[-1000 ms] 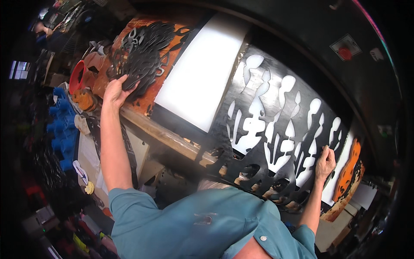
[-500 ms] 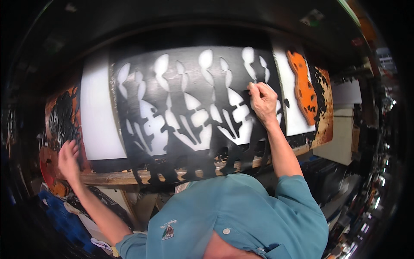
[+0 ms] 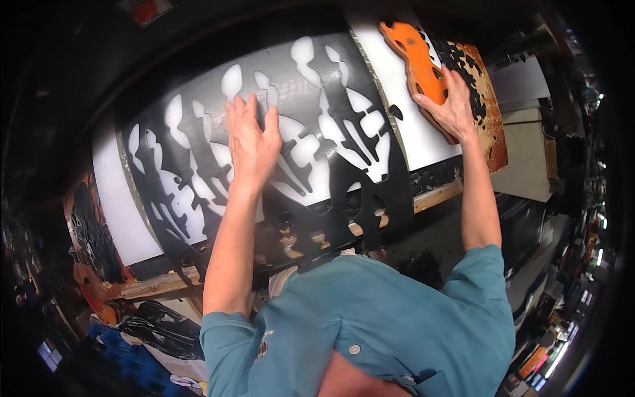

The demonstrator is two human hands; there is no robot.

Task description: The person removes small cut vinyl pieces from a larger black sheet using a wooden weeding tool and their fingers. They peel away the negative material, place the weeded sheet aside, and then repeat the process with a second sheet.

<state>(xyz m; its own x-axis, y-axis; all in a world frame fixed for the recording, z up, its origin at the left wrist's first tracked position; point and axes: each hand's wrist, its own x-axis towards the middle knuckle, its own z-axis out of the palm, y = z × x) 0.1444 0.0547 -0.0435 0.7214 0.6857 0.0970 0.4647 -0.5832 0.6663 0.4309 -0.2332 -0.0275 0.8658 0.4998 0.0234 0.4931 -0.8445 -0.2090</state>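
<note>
Orange block (image 3: 413,56) held by right hand (image 3: 444,92); left hand (image 3: 254,135) spread over black sheet (image 3: 281,63)

The block's lower part is gripped by the right hand, with the thumb at its left edge. The left hand is open over the sheet; whether it is pressed down cannot be told. Nearer the body than the left hand, the sheet is extended past the worktop's (image 3: 436,197) wooden edge. Between the hands, room is given by a white strip (image 3: 413,139); one small black scrap (image 3: 395,112) is seen there, near the right hand. One block, one sheet and four large bulb-shaped cutouts are counted. Well below and left of the left hand, a blue crate-like thing (image 3: 126,351) is seen, its contents too dark to be told.
</note>
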